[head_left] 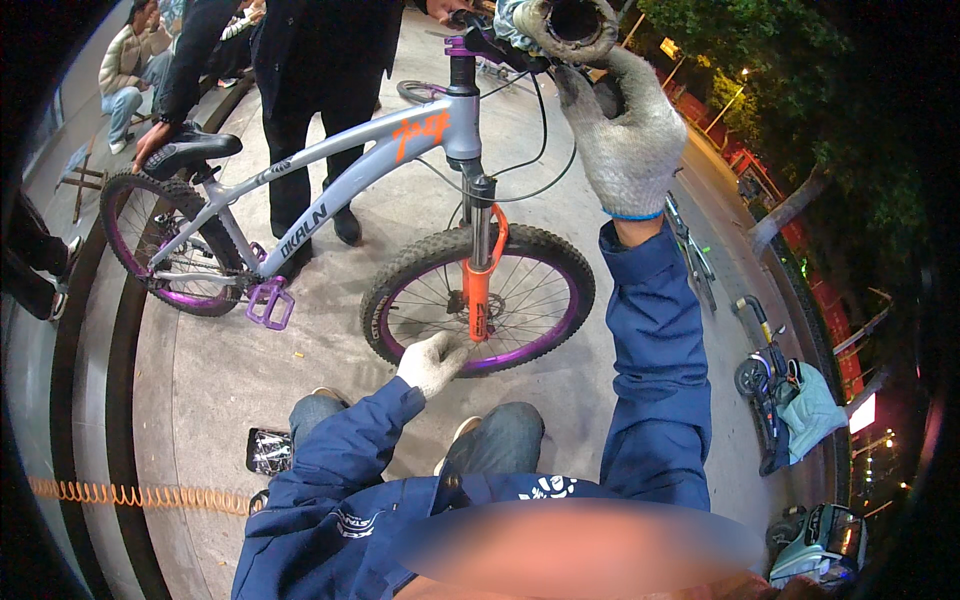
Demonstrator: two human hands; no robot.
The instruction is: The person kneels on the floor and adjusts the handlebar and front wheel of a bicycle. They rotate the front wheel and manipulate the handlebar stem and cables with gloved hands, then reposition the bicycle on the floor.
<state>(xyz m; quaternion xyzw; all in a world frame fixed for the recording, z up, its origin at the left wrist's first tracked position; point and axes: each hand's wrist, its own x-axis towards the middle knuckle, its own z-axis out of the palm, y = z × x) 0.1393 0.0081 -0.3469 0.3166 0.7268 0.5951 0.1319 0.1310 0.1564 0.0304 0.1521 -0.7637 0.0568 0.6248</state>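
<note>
A grey-blue mountain bike (365,165) stands upright across the view, its front wheel (560,355) with knobby tyre and purple rim turned toward me. My left hand (433,362), in a white knit glove, is closed at the lower part of this wheel, its fingertips over the rim and partly hidden. Close beside it is the orange lower leg of the front fork (479,300). Raised near the camera, my right hand (630,145), in a soiled white glove, is curled round the end of the handlebar (580,25). Its fingers are blackened.
A person in black (325,80) stands behind the bike with one hand on the saddle (190,150). A black tray of small metal parts (268,452) and an orange coiled hose (140,493) lie at left near steps. A folded scooter (765,385) is at right.
</note>
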